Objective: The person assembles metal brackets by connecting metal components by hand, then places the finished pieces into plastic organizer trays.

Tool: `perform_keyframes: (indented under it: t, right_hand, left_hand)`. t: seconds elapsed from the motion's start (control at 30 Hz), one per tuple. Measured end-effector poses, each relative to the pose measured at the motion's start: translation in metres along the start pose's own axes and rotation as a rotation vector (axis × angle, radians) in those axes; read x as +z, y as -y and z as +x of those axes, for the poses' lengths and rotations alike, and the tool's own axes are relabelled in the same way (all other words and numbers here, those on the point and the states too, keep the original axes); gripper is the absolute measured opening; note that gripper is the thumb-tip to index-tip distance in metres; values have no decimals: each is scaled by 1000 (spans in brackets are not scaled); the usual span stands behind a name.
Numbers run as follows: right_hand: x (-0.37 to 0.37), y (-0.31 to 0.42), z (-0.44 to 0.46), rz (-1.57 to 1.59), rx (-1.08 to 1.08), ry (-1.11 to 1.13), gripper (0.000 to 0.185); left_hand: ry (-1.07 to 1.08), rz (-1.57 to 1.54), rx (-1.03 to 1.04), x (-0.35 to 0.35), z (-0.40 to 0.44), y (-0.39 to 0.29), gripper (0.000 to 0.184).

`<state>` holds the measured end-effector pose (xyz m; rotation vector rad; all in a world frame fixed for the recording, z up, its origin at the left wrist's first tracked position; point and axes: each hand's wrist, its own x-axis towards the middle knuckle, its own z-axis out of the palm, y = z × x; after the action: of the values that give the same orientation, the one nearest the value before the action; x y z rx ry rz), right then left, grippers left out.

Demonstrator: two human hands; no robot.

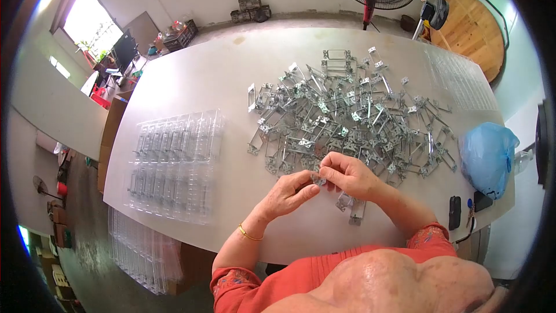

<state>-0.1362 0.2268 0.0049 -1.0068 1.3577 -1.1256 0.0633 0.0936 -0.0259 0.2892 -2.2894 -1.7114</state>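
While left hand (291,190) and right hand (353,178) pinch metal bracket (317,179), lower centre, piece looks light, stiff; edges likely best hold.

We're right on the held bracket (317,179), a small silvery metal part caught where the left hand (289,190) and the right hand (351,177) meet; fingers hide much of it, so we can't make out its full shape. Just beyond, we've got the heap of brackets (347,117), narrow metal frames tangled every which way, spread wide across the pale table (231,64). Nearer, a few loose brackets (351,206) lie beside the right forearm, just short of the heap. And off to the left, we spot rows of brackets (165,140) lined up side by side in clear plastic trays (206,133), dulled by the plastic.
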Motion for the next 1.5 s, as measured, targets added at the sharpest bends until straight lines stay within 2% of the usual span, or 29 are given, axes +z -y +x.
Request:
perform_keyframes:
  t: [0.13, 0.27, 0.33, 0.37, 0.43, 0.5, 0.53, 0.6, 0.8, 1.1, 1.5]
  right_hand:
    - [0, 0, 0, -243, -161, -108, 11]
    - [3, -2, 0, -129, -209, -182, 10]
    - [-1, -6, 5, 1, -209, -227, 10]
    - [-4, -5, 5, -42, -228, -279, 10]
    - [-1, 20, -4, 112, -66, -249, 11]
    - [2, 17, -8, 87, -51, -187, 13]
    - [3, 14, -7, 66, -65, -156, 13]
    - [11, 9, -7, 35, -54, -135, 14]
    - [20, 1, -3, 19, -36, -113, 16]
    - [20, 4, -5, 28, 38, -109, 18]
    - [20, 6, -9, 17, 38, -119, 18]
  left_hand:
    - [23, 13, -5, -1, 0, 2, 42]
    - [96, 9, 6, 2, 0, -5, 40]
    - [51, -84, 28, 4, 2, 7, 37]
    - [32, -145, 17, 9, 0, 14, 36]
    - [-94, -408, -153, 9, 0, 7, 38]
    - [-77, -602, -163, -5, -1, 15, 42]
    - [-151, -580, -170, -4, 0, 4, 49]
    - [-146, -668, -148, -8, 0, 10, 52]
    - [-169, -584, -154, -1, 3, 12, 56]
    - [-133, -459, -159, -4, 0, 14, 40]
    - [-121, -381, -151, -2, -1, 5, 41]
